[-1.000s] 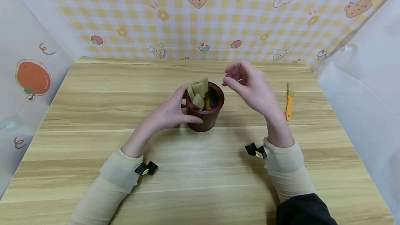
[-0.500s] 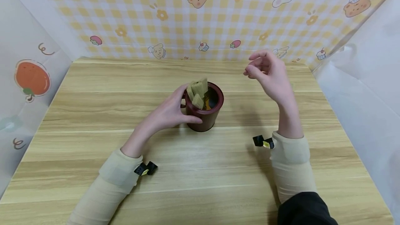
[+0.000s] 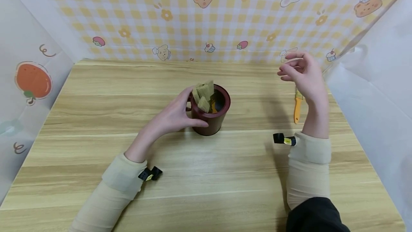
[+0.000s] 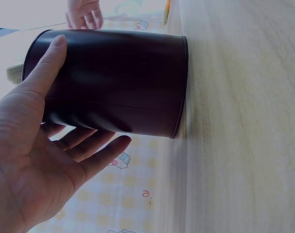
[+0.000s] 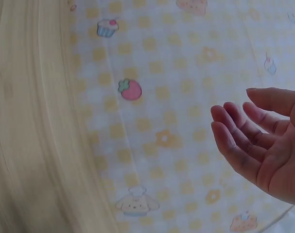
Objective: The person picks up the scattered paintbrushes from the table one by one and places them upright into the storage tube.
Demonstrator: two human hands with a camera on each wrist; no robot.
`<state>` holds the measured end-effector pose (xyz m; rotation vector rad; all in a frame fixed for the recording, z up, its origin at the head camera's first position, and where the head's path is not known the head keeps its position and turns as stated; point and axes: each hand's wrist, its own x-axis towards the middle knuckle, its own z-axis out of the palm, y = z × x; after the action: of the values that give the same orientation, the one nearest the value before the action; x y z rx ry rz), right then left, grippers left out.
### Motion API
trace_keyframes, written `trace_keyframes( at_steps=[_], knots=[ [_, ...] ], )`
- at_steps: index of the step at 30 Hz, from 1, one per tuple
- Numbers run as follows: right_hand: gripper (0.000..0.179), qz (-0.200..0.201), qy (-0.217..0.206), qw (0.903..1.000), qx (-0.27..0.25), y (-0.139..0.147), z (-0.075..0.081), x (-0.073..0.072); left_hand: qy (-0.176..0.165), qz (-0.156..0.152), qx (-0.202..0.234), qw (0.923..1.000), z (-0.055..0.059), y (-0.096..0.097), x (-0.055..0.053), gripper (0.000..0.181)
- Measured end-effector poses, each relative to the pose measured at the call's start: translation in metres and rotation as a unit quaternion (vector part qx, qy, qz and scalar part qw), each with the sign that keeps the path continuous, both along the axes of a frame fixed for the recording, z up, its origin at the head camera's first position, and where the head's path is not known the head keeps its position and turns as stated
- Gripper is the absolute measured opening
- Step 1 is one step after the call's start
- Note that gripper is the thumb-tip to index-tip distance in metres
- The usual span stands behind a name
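Note:
A dark red cylindrical pot (image 3: 208, 124) stands on the table, holding several paintbrushes (image 3: 204, 94) with their pale bristles up, bunched on the left of its mouth. My left hand (image 3: 175, 115) holds the pot from the left, thumb across the front and fingers around the far side. In the left wrist view the thumb lies along the pot (image 4: 113, 80) near its rim. My right hand (image 3: 304, 76) hangs in the air at the right with loosely bent fingers and nothing in them. Below it lies a flat paintbrush (image 3: 297, 108) with an orange handle, its bristle tip partly covered by the hand.
The wood-grain table (image 3: 206, 189) ends at a yellow checked backdrop (image 3: 180, 28) with cartoon prints. White sheets (image 3: 379, 71) rise along both sides. Small black cameras (image 3: 283, 139) sit at both sleeve cuffs.
My right hand has moved away from the pot, rightward and slightly up, over the far end of the loose paintbrush. The left hand and the pot have stayed in place.

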<state>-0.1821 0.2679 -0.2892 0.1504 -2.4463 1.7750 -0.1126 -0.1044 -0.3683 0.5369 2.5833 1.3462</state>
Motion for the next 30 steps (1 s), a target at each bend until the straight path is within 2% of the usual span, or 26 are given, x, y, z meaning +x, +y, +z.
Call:
trace_keyframes(
  at_steps=[3,5,9,14,21,30],
  knots=[
    [0.025,-0.027,-0.025,0.9980,0.051,0.012,-0.003,-0.003,0.001,-0.001,0.004,1.0000,-0.001,0.000,0.000,0.111],
    [0.024,-0.045,-0.039,0.9934,0.099,0.019,-0.005,-0.005,0.002,-0.001,0.005,1.0000,-0.001,0.000,0.000,0.111],
    [0.035,-0.069,-0.073,0.9784,0.181,0.033,-0.013,-0.009,0.002,-0.006,0.011,0.9999,-0.001,0.000,0.000,0.110],
    [0.058,-0.072,-0.133,0.9577,0.245,0.049,-0.024,-0.012,0.005,-0.006,0.010,0.9999,-0.001,0.000,0.000,0.109],
    [0.069,-0.058,-0.200,0.9371,0.280,0.069,-0.042,-0.015,0.008,-0.006,0.013,0.9999,-0.003,0.000,-0.001,0.109],
    [0.076,-0.109,-0.253,0.9170,0.289,0.088,-0.053,-0.016,0.006,-0.009,0.017,0.9998,-0.003,0.000,-0.003,0.110]
  ],
)
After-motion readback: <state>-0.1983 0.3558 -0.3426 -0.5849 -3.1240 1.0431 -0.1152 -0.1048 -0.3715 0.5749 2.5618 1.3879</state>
